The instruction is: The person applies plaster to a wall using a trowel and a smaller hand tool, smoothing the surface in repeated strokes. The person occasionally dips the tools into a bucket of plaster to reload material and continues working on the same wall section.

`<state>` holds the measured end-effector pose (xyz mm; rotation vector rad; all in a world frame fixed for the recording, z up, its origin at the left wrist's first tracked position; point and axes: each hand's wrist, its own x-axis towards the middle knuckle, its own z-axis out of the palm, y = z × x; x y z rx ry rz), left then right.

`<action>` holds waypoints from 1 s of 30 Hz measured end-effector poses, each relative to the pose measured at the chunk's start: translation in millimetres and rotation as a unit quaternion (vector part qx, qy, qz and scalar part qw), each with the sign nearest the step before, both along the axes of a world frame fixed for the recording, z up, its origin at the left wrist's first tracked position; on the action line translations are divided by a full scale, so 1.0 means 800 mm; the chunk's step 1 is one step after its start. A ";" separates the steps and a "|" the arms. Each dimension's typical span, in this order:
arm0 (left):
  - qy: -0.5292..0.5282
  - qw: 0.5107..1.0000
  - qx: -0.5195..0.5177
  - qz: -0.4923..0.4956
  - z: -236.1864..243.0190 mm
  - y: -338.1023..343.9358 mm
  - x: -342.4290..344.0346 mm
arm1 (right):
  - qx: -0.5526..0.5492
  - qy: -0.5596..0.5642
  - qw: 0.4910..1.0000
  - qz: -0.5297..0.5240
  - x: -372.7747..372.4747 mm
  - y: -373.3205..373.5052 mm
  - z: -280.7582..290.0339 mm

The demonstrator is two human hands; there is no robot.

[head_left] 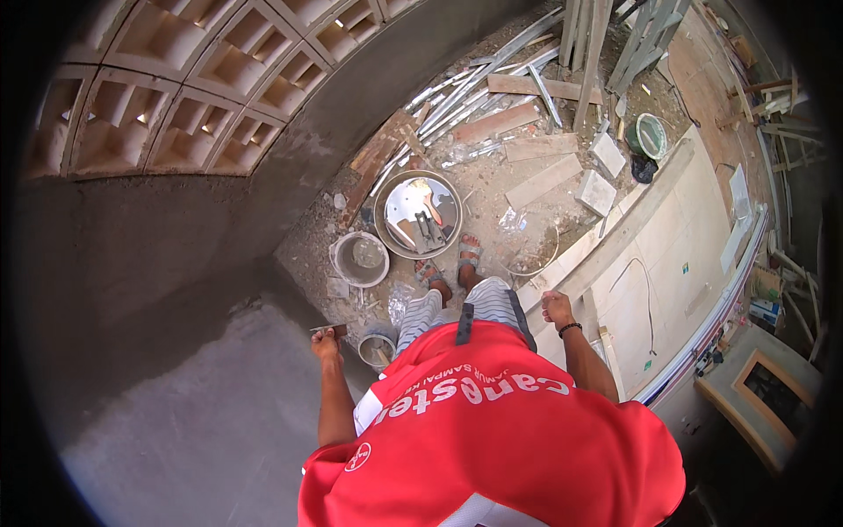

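Note:
My left hand (326,345) is closed around a small trowel (341,331) with a brown part and a thin flat edge, held out beside the grey plastered wall (202,413). My right hand (556,309), a dark bracelet at its wrist, is curled into a loose fist out to the right, with nothing visible in it. Ahead of my sandalled feet stands a round metal basin (380,216) with a bright reflecting surface and dark tools inside. A pale bucket (337,263) is left of it. Closer to me, a smaller bucket (365,353) has a handle-like piece in it.
Wooden planks (543,181) and long metal strips (457,105) litter the rubble floor ahead. Two pale blocks (597,193) and a green bucket (651,136) lie to the right, by a pale tiled surface (659,263). Patterned vent blocks (123,119) top the wall at far left.

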<state>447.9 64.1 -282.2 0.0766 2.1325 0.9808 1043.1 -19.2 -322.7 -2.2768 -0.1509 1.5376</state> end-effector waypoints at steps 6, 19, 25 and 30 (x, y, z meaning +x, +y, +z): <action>-0.018 0.996 -0.055 0.069 -0.008 -0.118 -0.010 | 0.015 -0.045 0.994 0.094 0.066 0.090 0.013; -0.027 0.981 -0.072 0.179 0.016 -0.302 0.030 | 0.007 -0.003 0.898 0.440 -0.116 0.301 -0.156; 0.041 0.970 -0.068 0.228 0.084 -0.411 0.077 | 0.075 -0.064 0.748 0.656 -0.306 0.360 -0.291; 0.038 0.948 -0.130 0.288 0.115 -0.457 0.111 | 0.089 -0.112 0.788 0.599 -0.340 0.354 -0.391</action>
